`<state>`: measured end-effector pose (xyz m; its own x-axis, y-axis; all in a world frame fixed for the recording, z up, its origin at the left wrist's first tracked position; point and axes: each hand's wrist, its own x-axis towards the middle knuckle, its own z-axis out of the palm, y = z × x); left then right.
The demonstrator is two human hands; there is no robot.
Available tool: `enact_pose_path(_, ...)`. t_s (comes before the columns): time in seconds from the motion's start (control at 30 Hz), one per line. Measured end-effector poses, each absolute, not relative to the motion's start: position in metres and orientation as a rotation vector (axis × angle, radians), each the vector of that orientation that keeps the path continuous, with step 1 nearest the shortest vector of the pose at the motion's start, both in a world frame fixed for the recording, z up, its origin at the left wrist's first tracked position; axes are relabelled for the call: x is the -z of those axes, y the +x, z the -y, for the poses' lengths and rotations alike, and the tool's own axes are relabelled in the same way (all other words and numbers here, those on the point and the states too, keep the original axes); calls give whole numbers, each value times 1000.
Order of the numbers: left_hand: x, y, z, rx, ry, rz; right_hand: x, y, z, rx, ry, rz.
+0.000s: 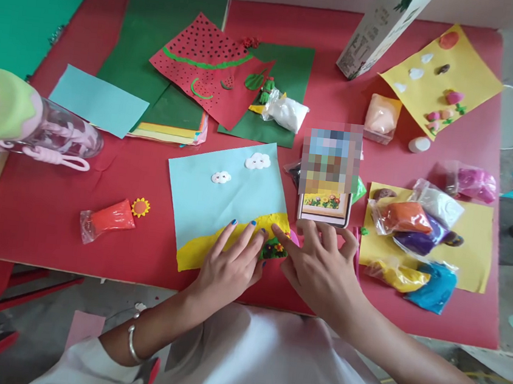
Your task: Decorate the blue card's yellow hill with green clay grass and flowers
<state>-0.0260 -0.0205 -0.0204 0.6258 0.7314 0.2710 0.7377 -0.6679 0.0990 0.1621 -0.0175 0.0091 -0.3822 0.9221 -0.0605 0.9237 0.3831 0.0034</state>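
Note:
A light blue paper sheet (238,196) lies before me, with two white clay clouds (258,161) on its upper part. Yellow clay (198,250) covers its lower strip. My left hand (233,260) rests over this strip, fingers spread and holding nothing. From the right, my right hand (325,263) reaches in, its index fingertip touching the yellow clay near the sheet's right edge. Its other fingers are bent near the phone (325,211), and nothing shows in them. Between the hands sits a dark green clay patch (272,250) with small orange and yellow flowers.
Several bagged clays (404,218) lie on yellow paper to the right. Further back are a red watermelon picture (206,58), a tall carton (378,34) and a yellow picture (423,90). At left are a bottle (68,129), a red-orange clay bag (109,220) and a clay sunflower (140,207).

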Motion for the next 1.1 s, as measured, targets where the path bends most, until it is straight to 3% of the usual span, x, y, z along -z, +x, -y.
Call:
enact_pose_path(0.53, 18, -35, 11, 396, -2949, 1254, -6, 171, 9, 151, 1729, -2668)
enact_pose_path(1.1, 17, -39, 6, 434, -2901, 1275, -1, 178, 12, 19, 1760, -2563)
